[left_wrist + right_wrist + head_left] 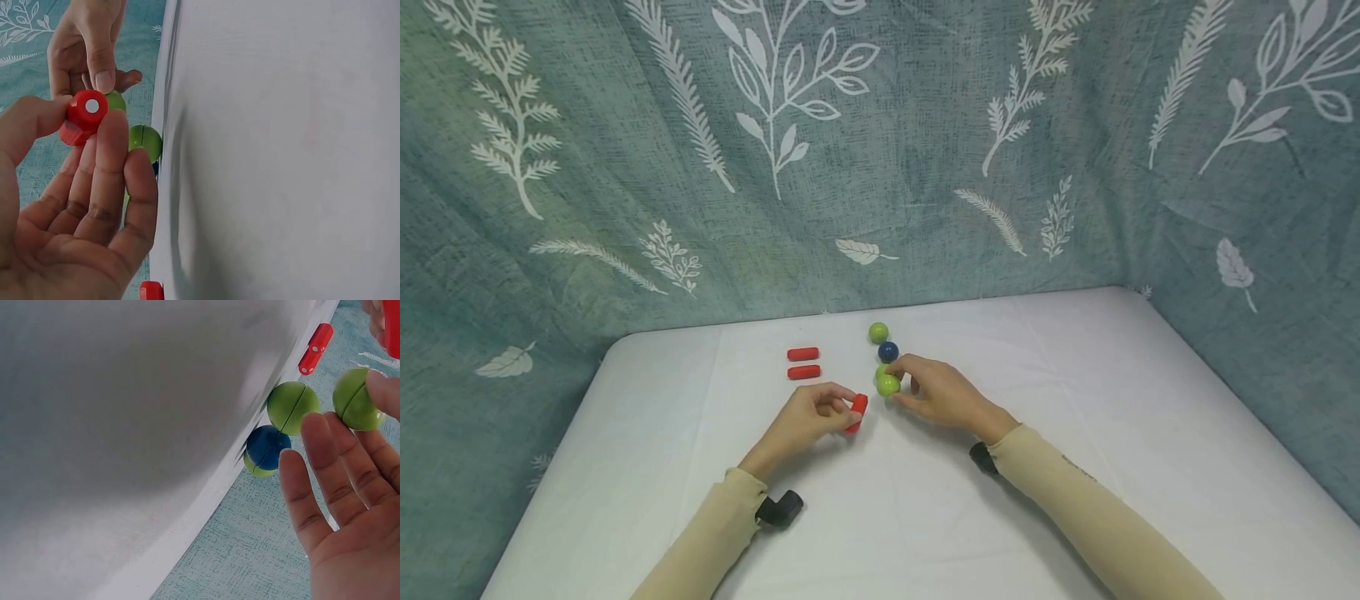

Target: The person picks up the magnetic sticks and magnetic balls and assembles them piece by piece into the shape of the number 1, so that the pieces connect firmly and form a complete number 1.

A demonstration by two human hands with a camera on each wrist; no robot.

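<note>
My left hand [812, 412] pinches a red rod [858, 410] between thumb and fingertips, tilted above the table. A white dot marks the rod's end in the left wrist view. My right hand [951, 396] holds a green ball [356, 400] between thumb and fingers, just right of the rod. Behind it on the table sit another green ball [292, 407], a dark blue ball [888, 352] and a farther green ball [878, 332], roughly in a line. A seam runs around the balls.
Two more red rods, a rear one [802, 354] and a front one [803, 372], lie parallel left of the balls. A white cloth covers the table [647, 433]. A green leaf-patterned curtain [910, 208] hangs along its back and sides.
</note>
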